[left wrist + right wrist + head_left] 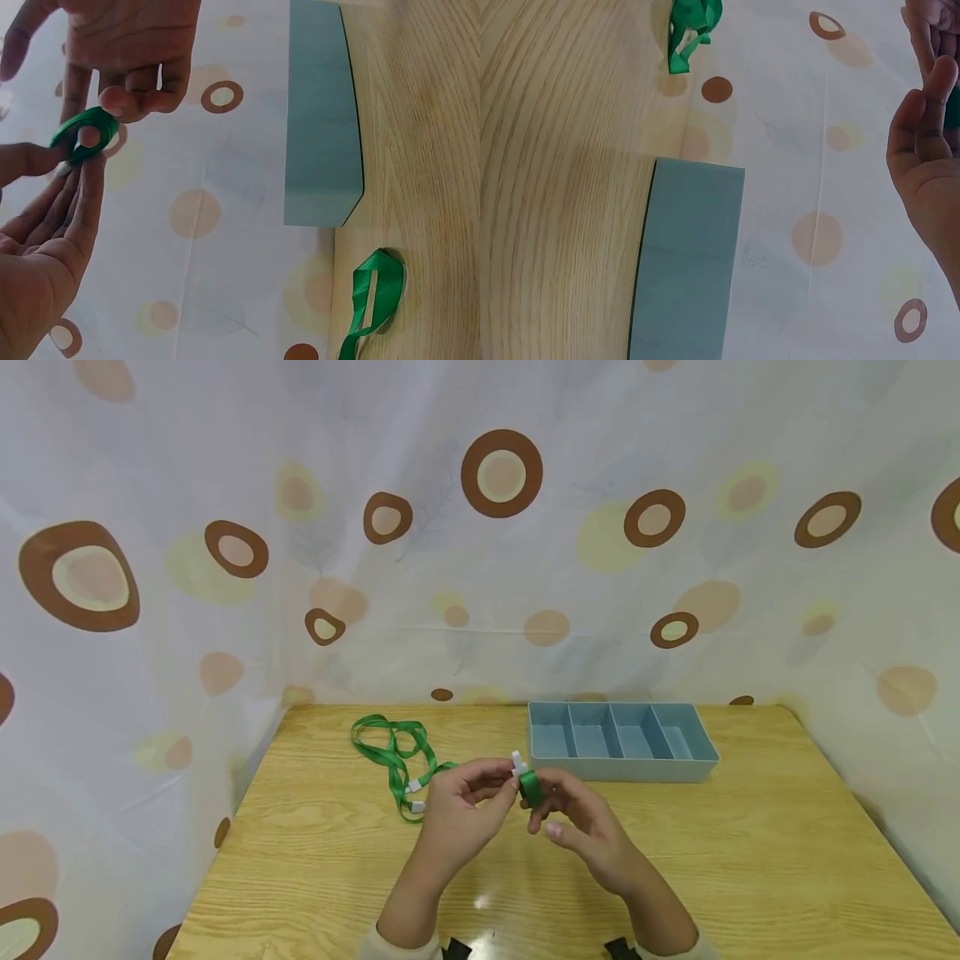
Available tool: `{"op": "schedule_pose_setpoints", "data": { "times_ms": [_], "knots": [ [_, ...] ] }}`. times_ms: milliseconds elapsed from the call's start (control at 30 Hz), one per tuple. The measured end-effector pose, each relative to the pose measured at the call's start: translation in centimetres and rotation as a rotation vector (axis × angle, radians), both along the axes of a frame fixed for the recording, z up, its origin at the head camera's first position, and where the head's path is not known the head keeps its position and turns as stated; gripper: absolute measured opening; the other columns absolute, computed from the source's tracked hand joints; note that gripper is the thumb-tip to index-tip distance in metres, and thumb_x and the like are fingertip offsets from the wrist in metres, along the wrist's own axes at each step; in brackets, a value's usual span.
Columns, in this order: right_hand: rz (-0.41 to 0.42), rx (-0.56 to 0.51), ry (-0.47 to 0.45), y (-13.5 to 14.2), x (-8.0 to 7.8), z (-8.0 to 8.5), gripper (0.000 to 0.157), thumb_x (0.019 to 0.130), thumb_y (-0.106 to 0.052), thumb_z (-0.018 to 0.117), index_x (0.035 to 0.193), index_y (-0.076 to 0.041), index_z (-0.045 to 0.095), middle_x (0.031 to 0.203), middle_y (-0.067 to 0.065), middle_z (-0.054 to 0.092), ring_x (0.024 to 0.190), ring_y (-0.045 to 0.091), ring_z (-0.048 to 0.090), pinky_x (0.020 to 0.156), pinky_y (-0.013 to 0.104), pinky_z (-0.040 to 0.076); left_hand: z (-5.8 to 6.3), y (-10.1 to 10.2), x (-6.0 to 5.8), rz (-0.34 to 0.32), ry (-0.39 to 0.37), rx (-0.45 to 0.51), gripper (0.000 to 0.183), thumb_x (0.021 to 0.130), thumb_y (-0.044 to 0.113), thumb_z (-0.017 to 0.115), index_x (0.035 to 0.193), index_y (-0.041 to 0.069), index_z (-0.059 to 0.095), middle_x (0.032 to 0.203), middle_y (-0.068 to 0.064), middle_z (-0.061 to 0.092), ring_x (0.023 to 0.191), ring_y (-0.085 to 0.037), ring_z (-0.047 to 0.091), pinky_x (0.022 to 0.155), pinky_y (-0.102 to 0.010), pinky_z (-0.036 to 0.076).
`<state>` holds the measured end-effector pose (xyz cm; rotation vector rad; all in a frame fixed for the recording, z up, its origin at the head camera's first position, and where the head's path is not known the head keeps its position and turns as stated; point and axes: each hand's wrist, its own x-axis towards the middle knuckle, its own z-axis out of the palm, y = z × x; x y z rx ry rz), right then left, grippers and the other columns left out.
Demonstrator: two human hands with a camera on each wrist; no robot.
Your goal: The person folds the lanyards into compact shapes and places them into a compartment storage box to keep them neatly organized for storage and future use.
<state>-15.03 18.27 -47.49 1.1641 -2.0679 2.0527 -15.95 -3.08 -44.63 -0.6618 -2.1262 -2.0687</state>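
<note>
Over the table's middle, my left hand [467, 814] pinches a green lanyard [532, 788] wound into a small roll, with a white clip [518, 763] sticking up at its top. My right hand [592, 831] is close against the roll's right side, its index finger reaching the ribbon and its thumb held apart. In the left wrist view, the coil [105, 126] has a fingertip showing through its centre; whose hand it belongs to I cannot tell. The right wrist view catches only part of the roll, behind the fingers of my right hand [937, 165].
A second green lanyard [395, 758] with white fittings lies loosely looped on the wooden table [315, 868], left of my hands. At the back right stands a blue-grey tray [622, 769] split into several compartments. Patterned cloth [480, 577] hangs behind the table and along its sides.
</note>
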Motion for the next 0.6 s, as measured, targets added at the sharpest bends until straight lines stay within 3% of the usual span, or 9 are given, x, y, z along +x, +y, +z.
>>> {"op": "schedule_pose_setpoints", "data": {
  "times_ms": [167, 433, 600],
  "knots": [
    [0.008, -0.005, 0.016, 0.01, -0.07, -0.15, 0.047, 0.1, 0.011, 0.047, 0.146, 0.007, 0.046, 0.131, -0.001, 0.062, 0.096, 0.027, 0.066, 0.091, 0.037, 0.058, 0.12, -0.06, 0.11, -0.069, 0.031, -0.009, 0.029, 0.094, -0.003, 0.074, 0.123, -0.005, 0.074, 0.116, -0.02, 0.077, 0.102, -0.025, 0.079, 0.093, -0.034, 0.065],
    [0.018, -0.007, 0.005, -0.01, 0.05, -0.04, 0.044, 0.103, 0.007, 0.049, 0.147, 0.008, 0.045, 0.134, -0.003, 0.062, 0.105, 0.023, 0.066, 0.096, 0.033, 0.057, -0.14, -0.19, 0.0, -0.055, 0.078, -0.038, 0.028, 0.094, 0.001, 0.079, 0.122, 0.001, 0.075, 0.115, -0.014, 0.079, 0.1, -0.022, 0.079, 0.092, -0.034, 0.065],
    [-0.011, 0.0, 0.012, -0.17, 0.29, 0.13, 0.045, 0.1, 0.012, 0.048, 0.145, 0.008, 0.048, 0.131, -0.004, 0.063, 0.104, 0.022, 0.066, 0.096, 0.033, 0.057, -0.31, -0.08, -0.12, -0.044, 0.114, -0.03, 0.025, 0.094, 0.001, 0.079, 0.119, 0.003, 0.075, 0.111, -0.013, 0.079, 0.098, -0.022, 0.079, 0.09, -0.035, 0.065]
  ]
}}
